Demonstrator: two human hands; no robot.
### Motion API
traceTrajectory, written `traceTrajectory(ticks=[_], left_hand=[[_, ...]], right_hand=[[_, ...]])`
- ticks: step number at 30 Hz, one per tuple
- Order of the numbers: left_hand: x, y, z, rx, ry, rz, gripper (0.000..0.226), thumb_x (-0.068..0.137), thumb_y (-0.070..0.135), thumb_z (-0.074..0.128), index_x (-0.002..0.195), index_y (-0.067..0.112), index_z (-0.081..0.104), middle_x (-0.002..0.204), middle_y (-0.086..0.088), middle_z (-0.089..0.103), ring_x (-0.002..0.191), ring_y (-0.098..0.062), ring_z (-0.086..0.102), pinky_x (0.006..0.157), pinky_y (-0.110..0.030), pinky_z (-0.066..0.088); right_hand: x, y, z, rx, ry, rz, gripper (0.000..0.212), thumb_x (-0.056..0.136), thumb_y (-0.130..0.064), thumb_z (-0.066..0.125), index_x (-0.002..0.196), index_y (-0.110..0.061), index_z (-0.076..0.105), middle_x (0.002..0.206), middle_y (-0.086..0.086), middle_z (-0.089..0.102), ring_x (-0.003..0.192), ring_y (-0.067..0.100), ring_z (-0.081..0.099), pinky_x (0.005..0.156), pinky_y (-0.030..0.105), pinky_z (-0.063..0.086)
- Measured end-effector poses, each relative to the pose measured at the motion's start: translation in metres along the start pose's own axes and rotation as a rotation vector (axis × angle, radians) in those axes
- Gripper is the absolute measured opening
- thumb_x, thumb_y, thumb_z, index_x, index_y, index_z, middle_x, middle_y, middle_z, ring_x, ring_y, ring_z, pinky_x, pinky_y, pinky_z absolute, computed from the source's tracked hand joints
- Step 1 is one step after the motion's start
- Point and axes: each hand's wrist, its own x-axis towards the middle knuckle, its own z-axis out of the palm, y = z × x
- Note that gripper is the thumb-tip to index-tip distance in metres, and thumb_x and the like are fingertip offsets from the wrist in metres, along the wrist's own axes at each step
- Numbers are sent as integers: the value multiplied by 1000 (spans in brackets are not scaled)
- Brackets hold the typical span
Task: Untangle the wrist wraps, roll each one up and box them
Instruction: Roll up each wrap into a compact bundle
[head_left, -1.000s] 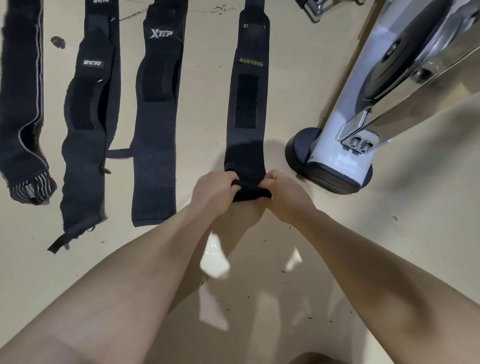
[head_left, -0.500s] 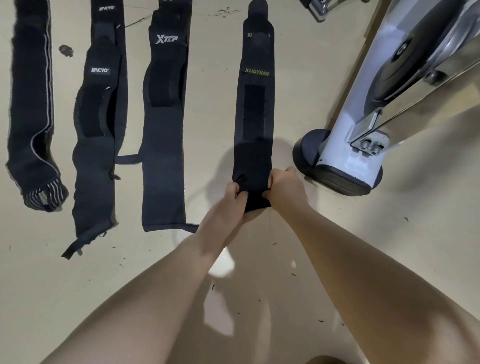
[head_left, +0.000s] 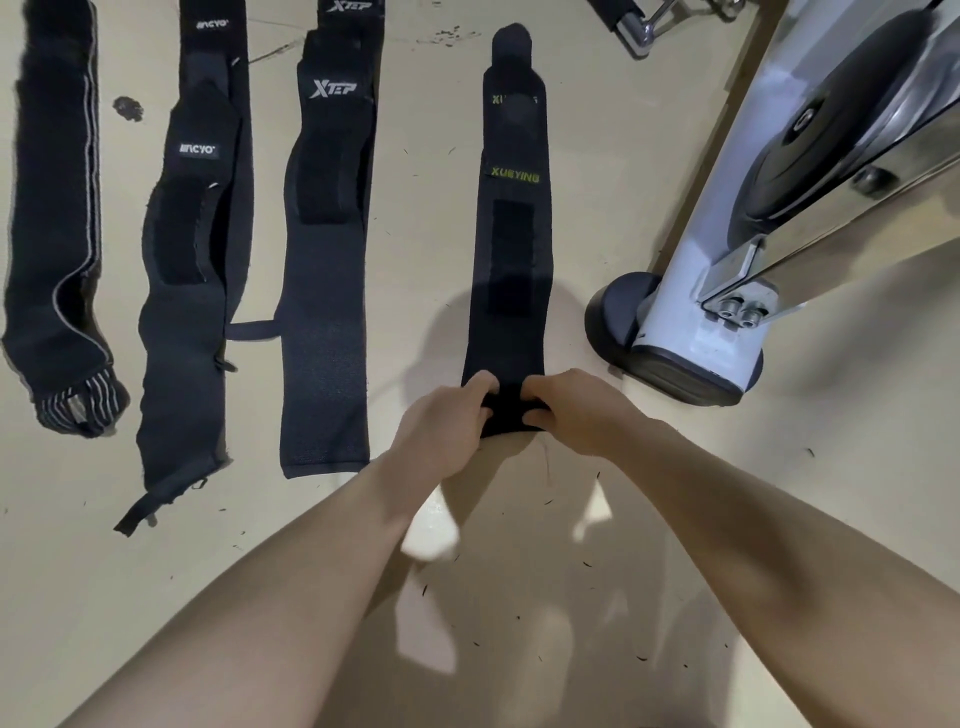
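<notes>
untangling looks done; four wraps flat on floor (head_left: 597, 156); left hand (head_left: 447, 426), right hand (head_left: 571, 410) both pinching XUEYING wrap (head_left: 511, 249) near end, first roll barely started; no box visible

Beige floor (head_left: 675, 597), white machine base (head_left: 696, 332)

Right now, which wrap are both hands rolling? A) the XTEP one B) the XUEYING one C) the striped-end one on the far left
B: the left hand and right hand both grip the near end of the XUEYING wrap, curled over into a roll.
</notes>
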Motion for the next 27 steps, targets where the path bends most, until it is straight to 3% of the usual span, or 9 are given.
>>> traceTrajectory(ticks=[4,7,9,13,16,20,23,25,27], left_hand=[[-3,1,1,-30,18,1,12,98,18,43,108,16,37,81,-4,52,73,-25,52,65,-33,42],[2,5,-6,119,95,45,10,95,18,47,104,13,45,91,-7,58,77,-24,51,64,-32,39],[2,6,-9,110,159,32,12,93,22,52,100,13,54,103,-6,58,88,-21,54,72,-33,41],[4,-8,2,365,237,303,23,66,29,78,81,12,71,100,-2,65,90,-21,56,76,-30,39],[4,-12,7,485,230,356,19,62,19,74,78,10,70,100,-5,64,91,-21,43,74,-30,32],[9,-9,3,450,269,370,10,64,1,68,71,8,68,84,-3,62,82,-20,43,69,-28,31],[14,-2,-5,255,115,280,19,84,2,50,93,2,67,96,-10,60,86,-30,54,72,-35,40],[10,-4,-9,285,13,264,22,96,14,46,113,5,57,104,-10,58,92,-29,55,79,-39,45],[2,-5,-10,169,-24,276,21,97,16,48,116,10,43,96,-8,56,84,-25,54,72,-35,44]], right_hand=[[11,-8,5,140,-41,175,15,94,-21,53,104,-10,54,101,12,58,84,24,54,66,28,42],[15,-14,4,228,72,295,19,89,-18,61,95,-10,45,93,10,52,79,24,52,58,26,38],[16,-17,1,135,123,306,22,87,-18,63,97,-9,46,96,8,42,79,25,48,63,30,39],[18,-24,1,-70,168,186,13,87,-8,60,99,-4,57,99,7,39,81,24,49,65,31,38],[12,-22,5,-168,181,67,15,95,-11,50,103,-5,61,96,5,40,78,20,42,65,29,35],[-1,-13,5,-285,153,-76,35,99,-36,41,105,-11,63,103,4,48,88,21,44,68,30,27],[-5,-7,5,-330,86,-77,31,96,-36,47,115,-14,58,110,4,51,95,22,50,70,30,30],[-6,-7,2,-83,1,19,22,96,-23,49,115,-13,54,108,8,56,95,25,55,75,31,39],[-6,-9,2,211,-66,109,17,93,-12,54,106,-12,43,105,13,59,88,27,56,76,33,45]])
